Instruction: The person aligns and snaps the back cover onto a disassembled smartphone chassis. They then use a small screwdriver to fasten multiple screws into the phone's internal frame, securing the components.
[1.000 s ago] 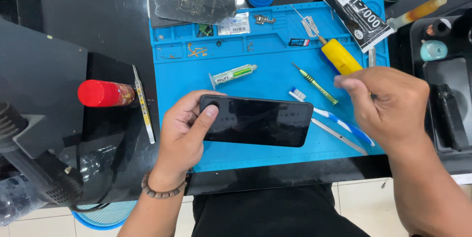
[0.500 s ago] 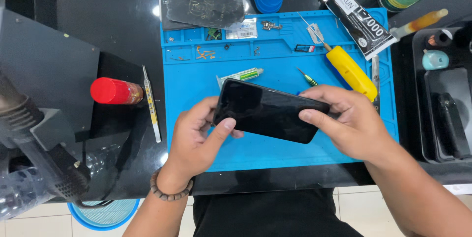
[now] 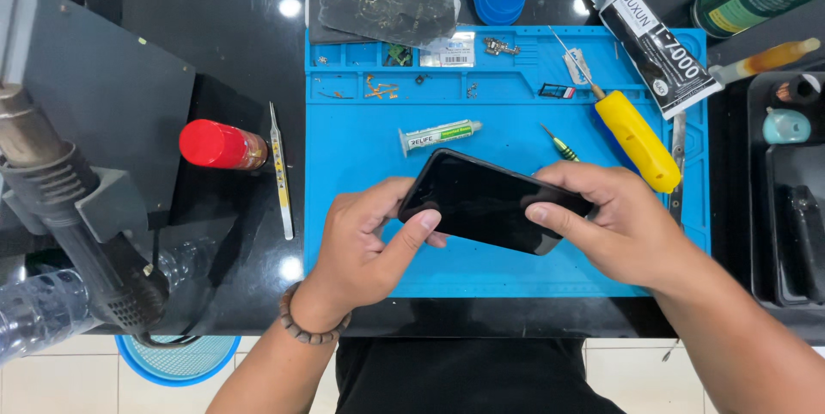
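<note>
I hold a black smartphone (image 3: 481, 199) in both hands, screen up and tilted, just above the blue repair mat (image 3: 361, 156). My left hand (image 3: 365, 246) grips its left end with the thumb pressed on the glass. My right hand (image 3: 614, 225) grips its right end, thumb on the screen's lower right. A small white syringe tube (image 3: 438, 134) lies on the mat just behind the phone. A green-handled screwdriver (image 3: 560, 146) pokes out behind my right hand.
A yellow-handled tool (image 3: 634, 137), a glue tube (image 3: 657, 45) and small screws lie at the mat's far side. A dark back cover (image 3: 387, 9) rests behind the mat. Left are tweezers (image 3: 279, 169), a red-capped bottle (image 3: 219, 144) and a hot-air gun (image 3: 60, 208). A black tray (image 3: 786, 191) stands right.
The phone lay flat on the mat under my left hand a second ago. My right hand came over from the tools, took its right end, and both hands lifted and tilted it.
</note>
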